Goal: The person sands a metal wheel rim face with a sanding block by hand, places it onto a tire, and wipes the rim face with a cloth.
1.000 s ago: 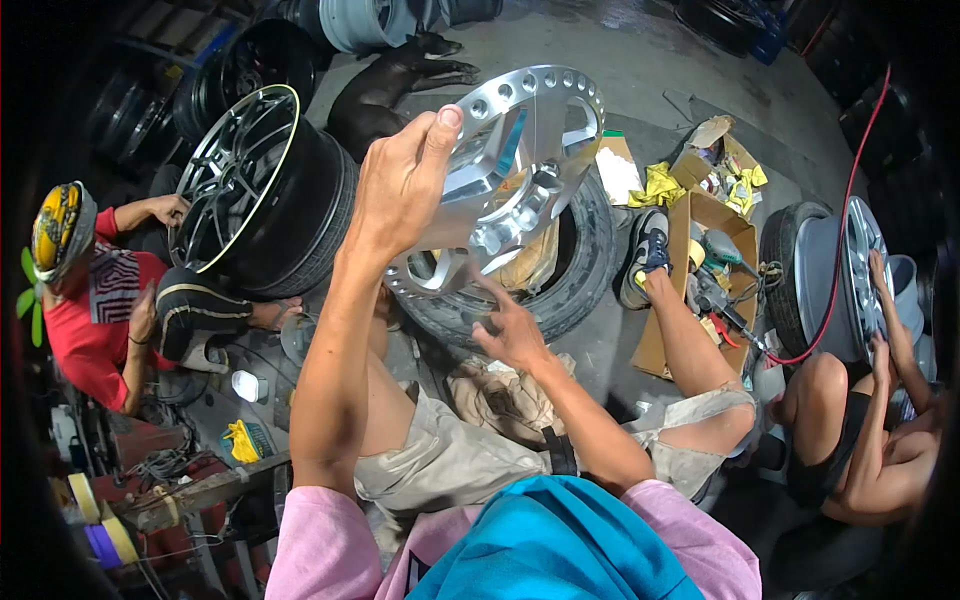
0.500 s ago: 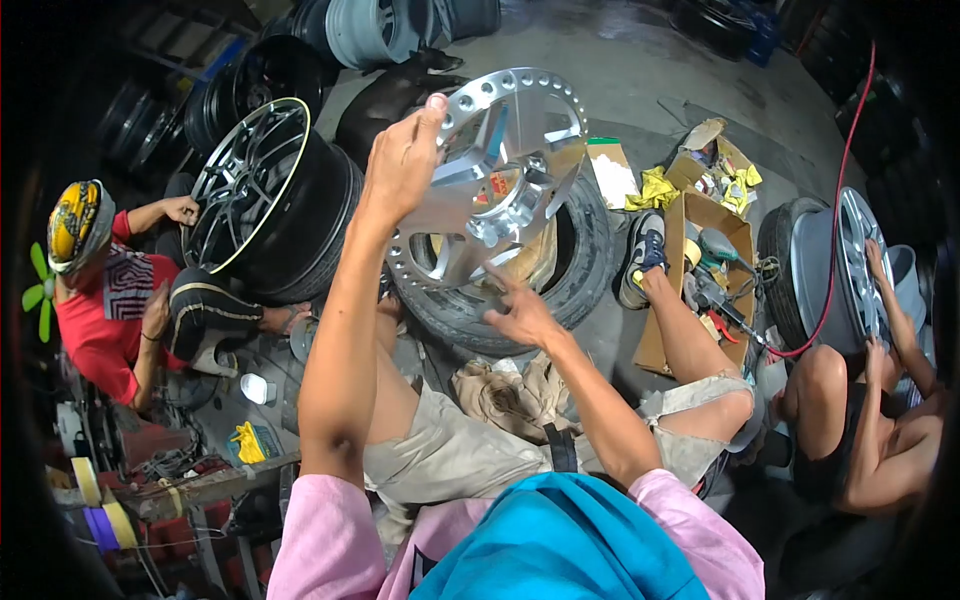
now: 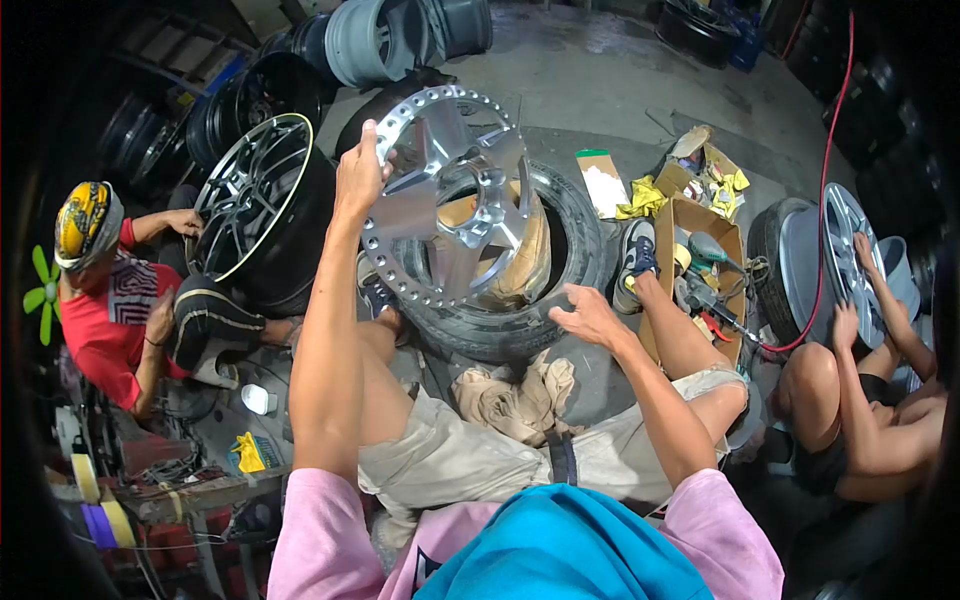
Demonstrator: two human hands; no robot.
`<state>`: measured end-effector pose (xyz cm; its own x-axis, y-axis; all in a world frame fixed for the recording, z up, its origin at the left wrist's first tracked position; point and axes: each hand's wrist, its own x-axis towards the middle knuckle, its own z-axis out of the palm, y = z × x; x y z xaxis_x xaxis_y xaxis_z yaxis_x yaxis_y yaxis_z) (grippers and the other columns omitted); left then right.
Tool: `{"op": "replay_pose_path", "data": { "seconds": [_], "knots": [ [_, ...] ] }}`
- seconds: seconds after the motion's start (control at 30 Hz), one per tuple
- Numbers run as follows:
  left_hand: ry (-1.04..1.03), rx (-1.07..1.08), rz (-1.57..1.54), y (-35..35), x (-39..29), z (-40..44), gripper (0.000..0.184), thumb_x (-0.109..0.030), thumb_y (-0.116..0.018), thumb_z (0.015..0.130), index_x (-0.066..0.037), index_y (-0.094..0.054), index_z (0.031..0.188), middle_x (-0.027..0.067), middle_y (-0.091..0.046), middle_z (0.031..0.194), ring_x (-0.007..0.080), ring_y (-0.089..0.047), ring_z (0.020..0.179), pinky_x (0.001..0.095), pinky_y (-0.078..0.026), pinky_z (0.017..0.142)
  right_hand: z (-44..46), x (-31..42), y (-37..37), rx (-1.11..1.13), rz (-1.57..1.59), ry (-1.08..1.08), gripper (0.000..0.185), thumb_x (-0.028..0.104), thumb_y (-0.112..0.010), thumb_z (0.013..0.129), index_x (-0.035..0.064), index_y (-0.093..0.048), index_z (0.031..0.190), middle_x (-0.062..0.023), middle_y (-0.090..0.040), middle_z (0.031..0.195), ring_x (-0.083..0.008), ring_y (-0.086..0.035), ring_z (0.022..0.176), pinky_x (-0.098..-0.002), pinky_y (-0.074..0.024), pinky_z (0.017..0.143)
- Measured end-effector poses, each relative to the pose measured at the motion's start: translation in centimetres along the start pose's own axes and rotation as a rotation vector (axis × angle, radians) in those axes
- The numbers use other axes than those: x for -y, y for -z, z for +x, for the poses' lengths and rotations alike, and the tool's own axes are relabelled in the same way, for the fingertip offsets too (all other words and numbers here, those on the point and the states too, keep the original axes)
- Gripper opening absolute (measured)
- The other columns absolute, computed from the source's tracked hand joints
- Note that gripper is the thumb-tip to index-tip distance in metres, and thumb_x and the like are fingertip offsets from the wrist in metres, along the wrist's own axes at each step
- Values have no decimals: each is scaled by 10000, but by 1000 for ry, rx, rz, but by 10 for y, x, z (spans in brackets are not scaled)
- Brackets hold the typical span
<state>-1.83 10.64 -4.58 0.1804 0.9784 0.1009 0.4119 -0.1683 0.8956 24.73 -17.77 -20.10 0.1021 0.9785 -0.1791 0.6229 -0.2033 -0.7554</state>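
Note:
My left hand (image 3: 362, 175) grips the left rim of a shiny silver wheel face (image 3: 432, 188), which has spokes and a ring of small holes. The wheel face is held up at a tilt above a black tire (image 3: 480, 330) lying on the floor. Away from the metal, to the right of it, is my right hand (image 3: 590, 316), with nothing in it and its index finger and thumb apart. A brown wrapped bundle (image 3: 525, 265) shows inside the tire. A crumpled tan cloth (image 3: 515, 400) lies between my legs.
A person in red (image 3: 110, 320) sits at the left beside a black wheel (image 3: 255, 200). Another person (image 3: 870, 430) at the right touches a silver wheel (image 3: 850, 260). A cardboard box of tools (image 3: 735, 300) and a red hose (image 3: 835, 120) are at the right.
My left hand has moved left with the wheel face, which has turned more face-on to the camera. My right hand has drawn back from it to the right.

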Motion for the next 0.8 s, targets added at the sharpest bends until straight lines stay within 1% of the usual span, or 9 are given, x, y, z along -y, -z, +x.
{"op": "replay_pose_path", "data": {
  "seconds": [0.1,0.17,0.27,0.4,0.43,0.5,0.63,0.7,0.8],
  "knots": [
    [87,-38,-74,9,19,5,819,-672,-364,1071,30,-731,863,31,-581,609,142,-539,553,325,-406,554,3,-53,-25,38,67,-102,598,438,-698,858,-71,-708,1171,-319,-727,1019,-430,-718,946,-458,-552,855],
    [158,-55,-145,16,42,13,810,-676,-386,1064,33,-721,864,41,-591,625,153,-552,568,337,-411,549,-3,-74,-54,-16,82,-98,628,464,-695,864,-45,-717,1231,-265,-753,1013,-376,-721,916,-444,-550,858],
    [247,-139,-222,26,72,10,814,-704,-434,1041,43,-706,866,50,-579,622,161,-555,567,334,-428,548,-5,-67,-71,186,295,-259,618,438,-688,889,-22,-712,1301,-156,-767,1044,-261,-702,915,-383,-548,869],
    [384,-201,-298,38,124,-14,750,-720,-491,1017,-12,-651,826,21,-518,596,155,-501,509,316,-401,504,-4,-41,-71,321,806,-153,428,231,-590,971,17,-732,1314,0,-737,1130,-89,-617,908,-265,-505,875],
    [407,-211,-326,39,134,-26,704,-714,-516,1013,-43,-628,833,-1,-480,584,144,-466,482,301,-388,488,-5,-30,-67,320,811,-154,428,231,-590,971,17,-732,1314,0,-737,1130,-89,-617,908,-265,-505,875],
    [454,-236,-474,40,153,-45,683,-713,-532,1010,-64,-604,810,-9,-467,582,140,-465,484,281,-377,471,-5,-15,-58,412,1190,-217,375,149,-581,925,-29,-763,1201,-39,-702,1347,-88,-587,980,-282,-497,944],
    [604,-275,-631,42,212,-84,663,-717,-509,1015,-118,-562,735,-19,-469,579,126,-477,488,268,-386,452,-8,-16,-63,380,1130,-238,377,210,-591,949,0,-778,1200,-21,-715,1282,-98,-601,985,-260,-483,891],
    [716,-215,-673,47,244,-98,622,-708,-552,1003,-129,-576,776,-27,-488,599,122,-514,507,282,-432,474,-4,-32,-78,394,870,-249,367,227,-603,931,0,-785,1153,-18,-713,1245,-105,-585,1016,-281,-468,912],
    [743,-277,-680,36,260,-112,608,-709,-599,979,-123,-576,820,-19,-496,626,128,-524,520,291,-452,481,-12,-22,-80,342,829,-316,343,238,-633,902,10,-782,1110,6,-707,1097,-110,-569,977,-294,-453,893]
  ]
}}
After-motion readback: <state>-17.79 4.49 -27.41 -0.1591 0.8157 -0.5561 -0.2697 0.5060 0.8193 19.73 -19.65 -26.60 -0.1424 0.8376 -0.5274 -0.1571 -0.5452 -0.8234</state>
